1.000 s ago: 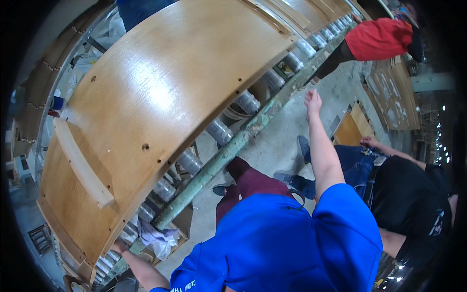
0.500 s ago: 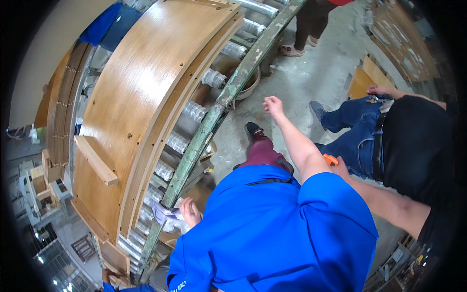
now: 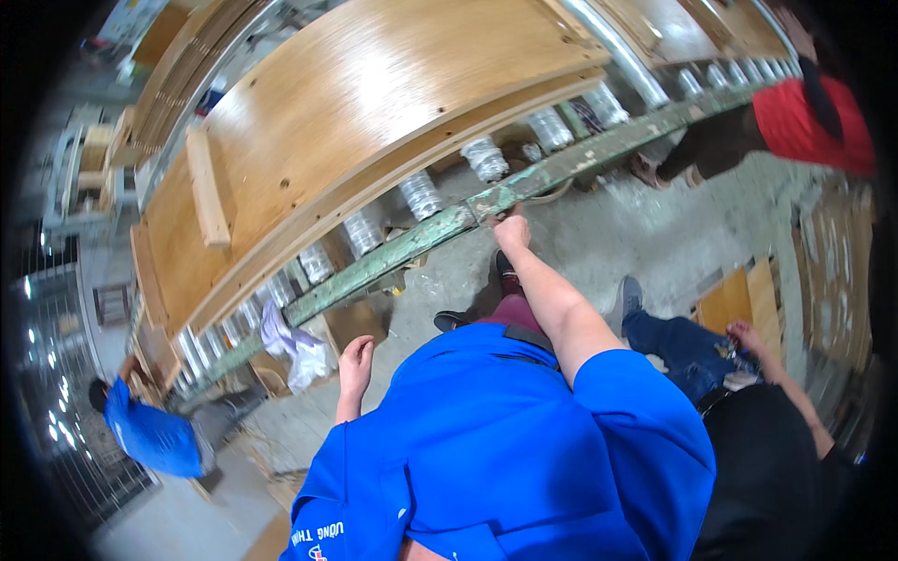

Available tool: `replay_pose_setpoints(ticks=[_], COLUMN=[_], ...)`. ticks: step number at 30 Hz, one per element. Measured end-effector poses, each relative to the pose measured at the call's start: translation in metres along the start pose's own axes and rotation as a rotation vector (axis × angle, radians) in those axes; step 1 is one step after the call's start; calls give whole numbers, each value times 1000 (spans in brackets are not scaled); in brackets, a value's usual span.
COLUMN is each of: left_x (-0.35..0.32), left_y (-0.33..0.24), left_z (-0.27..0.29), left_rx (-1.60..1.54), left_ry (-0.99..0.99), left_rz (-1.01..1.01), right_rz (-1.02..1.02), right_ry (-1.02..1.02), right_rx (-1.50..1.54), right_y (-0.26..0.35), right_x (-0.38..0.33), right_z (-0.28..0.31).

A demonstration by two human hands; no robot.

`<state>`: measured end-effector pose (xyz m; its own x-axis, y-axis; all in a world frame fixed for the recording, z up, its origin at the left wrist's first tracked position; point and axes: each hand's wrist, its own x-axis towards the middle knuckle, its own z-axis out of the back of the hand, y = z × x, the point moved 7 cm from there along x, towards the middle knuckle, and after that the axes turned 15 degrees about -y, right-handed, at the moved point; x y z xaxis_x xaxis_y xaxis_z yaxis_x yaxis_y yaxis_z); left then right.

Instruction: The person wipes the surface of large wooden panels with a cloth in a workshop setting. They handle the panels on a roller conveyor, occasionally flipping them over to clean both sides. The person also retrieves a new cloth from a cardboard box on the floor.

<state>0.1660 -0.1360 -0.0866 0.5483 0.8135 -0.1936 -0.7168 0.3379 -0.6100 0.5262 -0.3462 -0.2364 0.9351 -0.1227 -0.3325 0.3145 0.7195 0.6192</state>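
My right hand [image 3: 512,231] had moved to the green rail [image 3: 393,254], its curled grip hard to make out, my left hand [image 3: 355,365] loosely relaxed, while beyond lay the panel [image 3: 318,131] on rollers [image 3: 421,194], top cut off.

From my remote seat I count one left hand [image 3: 354,366] and one right hand [image 3: 512,230], both bare; three co-workers [image 3: 154,435]; one green rail [image 3: 374,268]; at least six film-wrapped rollers [image 3: 421,194], the others too hidden for me to tally; one curved panel [image 3: 327,117] uppermost, its under-layers uncountable to me; one short wooden bar [image 3: 207,187] on it.
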Motion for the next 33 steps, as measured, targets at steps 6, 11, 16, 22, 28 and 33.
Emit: replay_pose_setpoints(ticks=[6, 11, 16, 22, 28, 33], left_x=[-37, -28, -16, -12, -10, 2], left_y=[21, 51, 61, 3, -59, -51], left_z=[8, 13, 5, -52, -30, -6], left_rx=[-30, -107, -311, -609, -1099, -1094], left_ry=[13, -7, 117, 669, 557, 309], left_rz=[-57, -83, 34, 181, 150, 24], right_rz=[-110, -30, -189, 295, 1089, 1207], right_ry=[-2, -30, 167, 361, 225, 154], right_rx=[482, 716, 696, 700, 441, 502], right_y=[-11, -21, -35, 20, 129, 160], right_x=[15, 9, -78, -186, -289, -315], right_z=[-21, 5, 20, 43, 66, 65])
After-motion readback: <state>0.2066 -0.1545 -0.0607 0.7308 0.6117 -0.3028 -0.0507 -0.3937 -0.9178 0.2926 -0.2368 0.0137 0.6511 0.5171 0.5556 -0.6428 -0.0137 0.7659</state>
